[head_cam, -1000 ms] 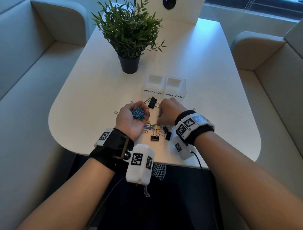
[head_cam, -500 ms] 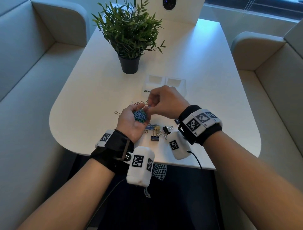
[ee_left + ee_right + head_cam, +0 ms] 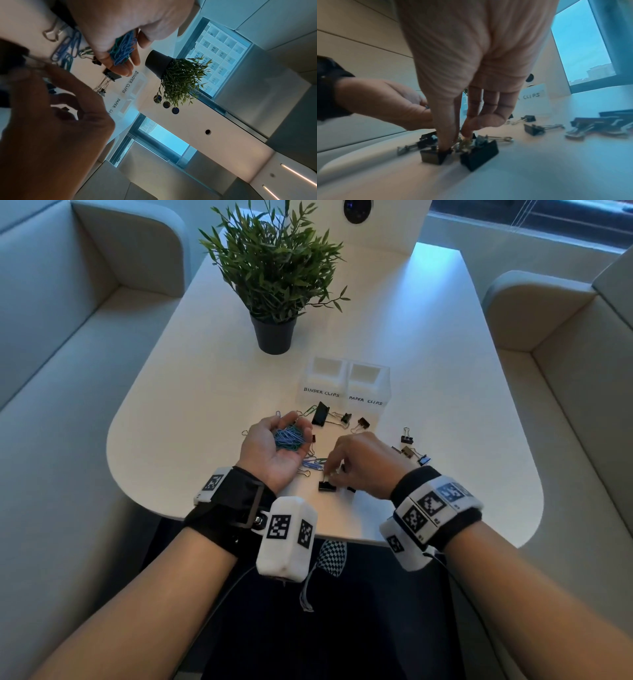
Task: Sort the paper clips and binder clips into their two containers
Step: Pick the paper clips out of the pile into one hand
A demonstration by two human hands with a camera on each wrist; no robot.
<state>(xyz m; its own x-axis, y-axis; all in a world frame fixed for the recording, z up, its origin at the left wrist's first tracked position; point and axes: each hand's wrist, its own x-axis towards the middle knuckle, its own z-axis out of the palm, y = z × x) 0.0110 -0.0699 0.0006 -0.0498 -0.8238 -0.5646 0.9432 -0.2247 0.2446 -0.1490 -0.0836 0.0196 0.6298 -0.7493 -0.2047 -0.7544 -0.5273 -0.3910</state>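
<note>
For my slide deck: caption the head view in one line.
Left hand cups blue paper clips while right hand reaches among binder clips before the labelled containers.

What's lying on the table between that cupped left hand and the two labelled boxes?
In the head view, a large black binder clip and a green paper clip lie between the left hand and the boxes.

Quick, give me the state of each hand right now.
Left hand: palm up, fingers curled round a bundle of paper clips.
Right hand: fingertips down among the binder clips; a grip cannot be told.
</note>
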